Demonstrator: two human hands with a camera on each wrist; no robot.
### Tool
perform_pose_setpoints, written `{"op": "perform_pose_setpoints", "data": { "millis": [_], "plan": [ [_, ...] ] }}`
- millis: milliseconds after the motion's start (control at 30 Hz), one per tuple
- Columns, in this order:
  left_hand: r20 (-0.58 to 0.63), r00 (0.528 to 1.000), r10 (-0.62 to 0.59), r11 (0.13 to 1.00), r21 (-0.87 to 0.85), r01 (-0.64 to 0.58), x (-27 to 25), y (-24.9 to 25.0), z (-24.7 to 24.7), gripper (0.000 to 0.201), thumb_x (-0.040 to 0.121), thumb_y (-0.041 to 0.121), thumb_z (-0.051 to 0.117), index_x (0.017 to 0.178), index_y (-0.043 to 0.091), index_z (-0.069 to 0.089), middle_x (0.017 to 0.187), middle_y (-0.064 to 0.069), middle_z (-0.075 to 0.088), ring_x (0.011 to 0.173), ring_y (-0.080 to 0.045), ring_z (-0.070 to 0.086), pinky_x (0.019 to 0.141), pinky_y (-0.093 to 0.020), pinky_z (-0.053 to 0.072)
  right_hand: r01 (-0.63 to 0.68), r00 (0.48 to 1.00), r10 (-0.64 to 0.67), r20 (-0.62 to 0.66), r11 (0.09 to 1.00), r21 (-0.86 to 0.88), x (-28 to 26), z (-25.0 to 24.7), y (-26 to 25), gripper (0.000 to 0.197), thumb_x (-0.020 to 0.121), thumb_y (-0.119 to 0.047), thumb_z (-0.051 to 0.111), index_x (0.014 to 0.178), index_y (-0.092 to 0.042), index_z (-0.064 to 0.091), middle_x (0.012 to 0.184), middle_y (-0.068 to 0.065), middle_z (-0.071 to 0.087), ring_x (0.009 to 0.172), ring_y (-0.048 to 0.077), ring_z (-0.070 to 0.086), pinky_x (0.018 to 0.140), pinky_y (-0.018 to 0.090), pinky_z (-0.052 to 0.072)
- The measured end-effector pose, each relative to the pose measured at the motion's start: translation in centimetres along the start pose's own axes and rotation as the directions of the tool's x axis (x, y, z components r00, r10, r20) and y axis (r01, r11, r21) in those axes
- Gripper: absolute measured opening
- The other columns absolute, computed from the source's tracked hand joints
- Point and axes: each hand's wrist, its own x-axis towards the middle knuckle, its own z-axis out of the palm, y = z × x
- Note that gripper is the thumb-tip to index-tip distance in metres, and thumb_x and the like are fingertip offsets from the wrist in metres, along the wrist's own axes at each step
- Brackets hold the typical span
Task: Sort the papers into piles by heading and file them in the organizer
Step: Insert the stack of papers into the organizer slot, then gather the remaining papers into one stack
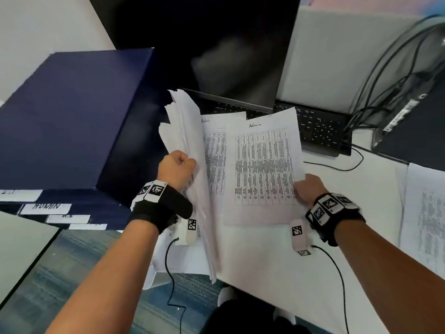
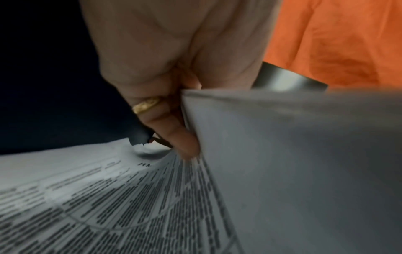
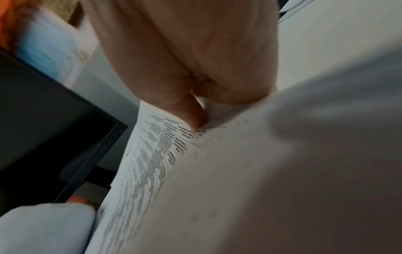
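My left hand (image 1: 179, 166) grips a thick stack of printed papers (image 1: 190, 145), held up on edge above the desk; in the left wrist view its fingers (image 2: 174, 130) curl round the stack's sheets (image 2: 293, 163). My right hand (image 1: 309, 189) pinches the lower right edge of a single sheet (image 1: 263, 165) headed "Admin", printed with a table. A second "Admin" sheet (image 1: 215, 150) shows behind it. In the right wrist view the thumb (image 3: 193, 116) presses on that sheet (image 3: 152, 163). The dark blue organizer (image 1: 72, 121) stands at the left, with white labels (image 1: 45, 208) on its tabs, one reading "ADMIN".
A black keyboard (image 1: 313, 126) and a dark monitor (image 1: 216, 44) stand behind the papers. Cables (image 1: 385, 80) hang at the right beside a dark device (image 1: 414, 126). Another printed sheet (image 1: 426, 213) lies on the white desk (image 1: 277, 273) at the right edge.
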Motion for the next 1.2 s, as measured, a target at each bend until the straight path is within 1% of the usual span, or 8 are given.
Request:
{"op": "perform_pose_setpoints", "data": {
  "millis": [67, 233, 467, 567, 633, 767, 900, 1200],
  "plan": [
    [0.008, 1.0, -0.004, 1.0, -0.026, 0.004, 0.1, 0.1, -0.8, 0.016, 0.083, 0.017, 0.055, 0.068, 0.015, 0.051, 0.054, -0.005, 0.057, 0.047, -0.02, 0.052, 0.056, -0.028, 0.047, 0.05, 0.998, -0.041, 0.049, 0.979, -0.198, 0.3, 1.2, -2.0, 0.033, 0.095, -0.011, 0.039, 0.118, -0.008, 0.062, 0.124, 0.008, 0.059, 0.118, 0.024, 0.053, 0.092, 0.02, 0.041],
    [0.033, 0.999, -0.001, 0.997, -0.074, 0.004, 0.1, 0.5, -1.6, 0.016, 0.083, 0.016, 0.055, 0.068, 0.015, 0.051, 0.054, -0.007, 0.057, 0.043, -0.02, 0.05, 0.05, -0.027, 0.044, 0.004, 0.998, -0.003, 0.056, 1.0, -0.019, 0.4, 4.9, -7.4, 0.038, 0.094, -0.008, 0.041, 0.129, 0.005, 0.049, 0.13, 0.023, 0.053, 0.121, 0.034, 0.051, 0.089, 0.028, 0.045],
    [0.052, 0.998, 0.032, 0.999, -0.042, -0.03, -0.5, 1.1, -1.6, 0.012, 0.086, 0.014, 0.052, 0.074, 0.012, 0.05, 0.051, -0.004, 0.056, 0.037, -0.013, 0.048, 0.037, -0.015, 0.04, -0.001, 0.988, -0.008, 0.152, 0.998, 0.062, -0.5, 8.8, -10.6, 0.05, 0.092, -0.004, 0.042, 0.14, 0.002, 0.033, 0.126, 0.015, 0.051, 0.114, 0.031, 0.053, 0.081, 0.027, 0.04],
    [0.035, 0.998, 0.051, 0.999, -0.008, -0.051, -0.4, 1.0, -1.7, 0.011, 0.086, 0.016, 0.054, 0.075, 0.012, 0.051, 0.058, -0.002, 0.055, 0.047, -0.014, 0.051, 0.046, -0.02, 0.043, -0.014, 0.991, 0.024, 0.132, 0.997, -0.078, -0.2, 8.8, -8.8, 0.019, 0.091, -0.009, 0.045, 0.105, -0.003, 0.056, 0.1, 0.013, 0.048, 0.089, 0.022, 0.048, 0.074, 0.025, 0.038],
    [0.025, 0.997, 0.073, 0.997, 0.018, -0.074, -0.3, 1.0, -1.7, 0.009, 0.085, 0.017, 0.055, 0.078, 0.011, 0.053, 0.064, -0.002, 0.054, 0.057, -0.015, 0.051, 0.054, -0.024, 0.043, -0.001, 0.995, 0.014, 0.098, 0.992, -0.126, 0.0, 9.0, -7.8, 0.022, 0.09, -0.012, 0.046, 0.069, -0.016, 0.044, 0.096, 0.009, 0.046, 0.086, 0.019, 0.043, 0.075, 0.025, 0.04],
    [0.028, 0.993, 0.114, 0.993, 0.034, -0.115, -0.3, 1.3, -1.7, 0.009, 0.087, 0.016, 0.055, 0.082, 0.008, 0.054, 0.064, 0.0, 0.051, 0.055, -0.012, 0.05, 0.049, -0.022, 0.042, 0.061, 0.992, -0.053, 0.113, 0.996, -0.063, -0.8, 10.1, -8.2, 0.034, 0.086, -0.01, 0.051, 0.061, -0.025, 0.035, 0.094, 0.01, 0.052, 0.087, 0.02, 0.049, 0.091, 0.037, 0.052],
    [0.046, 0.989, 0.141, 0.988, 0.064, -0.144, -0.1, 1.3, -1.1, 0.01, 0.087, 0.016, 0.055, 0.079, 0.01, 0.052, 0.059, 0.002, 0.049, 0.046, -0.005, 0.048, 0.043, -0.018, 0.039, 0.091, 0.992, -0.097, 0.083, 0.993, 0.078, -1.6, 10.4, -8.5, 0.036, 0.083, -0.005, 0.055, 0.054, -0.017, 0.037, 0.068, 0.006, 0.048, 0.074, 0.021, 0.046, 0.063, 0.03, 0.046],
    [0.196, 0.973, 0.125, 0.965, 0.204, -0.165, -0.1, 0.8, 6.0, 0.01, 0.088, 0.016, 0.051, 0.077, 0.016, 0.051, 0.069, 0.0, 0.054, 0.071, -0.022, 0.056, 0.066, -0.028, 0.047, -0.036, 0.996, -0.007, 0.084, 0.863, 0.504, -3.1, 5.9, -3.9, 0.017, 0.086, 0.003, 0.052, 0.092, -0.011, 0.059, 0.071, 0.008, 0.056, 0.052, 0.015, 0.053, 0.051, 0.025, 0.044]
  ]
}}
